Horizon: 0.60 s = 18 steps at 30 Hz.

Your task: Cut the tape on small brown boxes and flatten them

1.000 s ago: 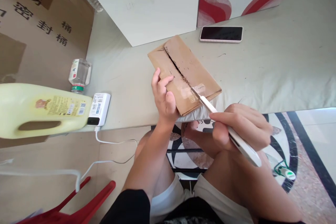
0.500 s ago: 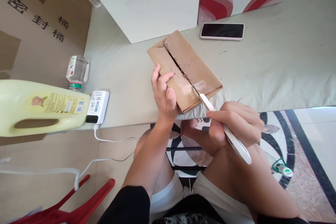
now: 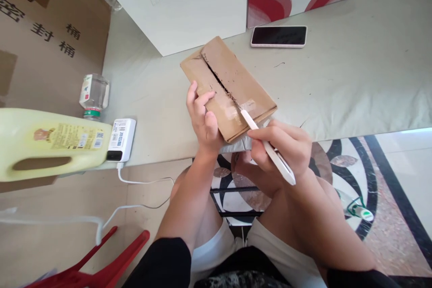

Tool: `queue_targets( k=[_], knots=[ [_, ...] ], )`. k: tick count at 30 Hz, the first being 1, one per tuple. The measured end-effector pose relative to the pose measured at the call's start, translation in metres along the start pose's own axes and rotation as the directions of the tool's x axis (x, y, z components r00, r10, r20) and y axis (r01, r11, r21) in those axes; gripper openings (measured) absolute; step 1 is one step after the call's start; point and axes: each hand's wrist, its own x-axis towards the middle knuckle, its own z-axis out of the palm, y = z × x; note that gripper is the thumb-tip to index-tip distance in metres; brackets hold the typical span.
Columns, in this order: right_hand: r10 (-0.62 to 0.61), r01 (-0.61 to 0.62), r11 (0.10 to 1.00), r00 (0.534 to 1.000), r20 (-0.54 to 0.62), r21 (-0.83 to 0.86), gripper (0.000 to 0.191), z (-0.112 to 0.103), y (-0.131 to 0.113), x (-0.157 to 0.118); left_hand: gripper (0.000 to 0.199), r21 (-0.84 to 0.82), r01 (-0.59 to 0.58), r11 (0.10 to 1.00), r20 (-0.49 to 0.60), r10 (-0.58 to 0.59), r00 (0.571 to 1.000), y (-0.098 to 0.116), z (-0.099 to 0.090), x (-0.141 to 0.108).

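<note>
sleeves: black, short | shorts: white | forearms: bare | wrists: bare

Single head view, looking steeply down and forward, close over table point(image 3: 354, 81) edge and own lap
</note>
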Motion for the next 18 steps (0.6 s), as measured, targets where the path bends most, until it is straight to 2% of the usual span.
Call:
queue_targets(
  k=[5, 10, 16, 18],
  knots=[
    [-0.027, 0.025, 0.999, 0.995, -0.095, -0.023, 0.015, -0.01, -0.002, -0.001, 0.057, -0.007, -0.029, 1.0, -0.003, 0.029, 1.0, -0.003, 0.0, 0.001],
    [0.0, -0.004, 0.999, 0.993, -0.119, -0.035, 0.018, -0.011, -0.004, -0.002, 0.058, -0.024, -0.001, 1.0, 0.033, 0.002, 0.999, -0.003, -0.001, 0.001],
    [0.065, -0.065, 0.997, 0.998, -0.003, -0.051, 0.019, -0.008, -0.008, 0.009, 0.055, -0.034, -0.011, 0.999, 0.036, 0.012, 0.999, -0.002, -0.001, 0.0],
    [0.055, -0.055, 0.995, 0.998, -0.011, -0.079, 0.019, -0.011, -0.008, 0.01, 0.056, -0.023, -0.026, 0.999, 0.025, 0.027, 0.999, -0.002, -0.001, 0.0]
  ],
)
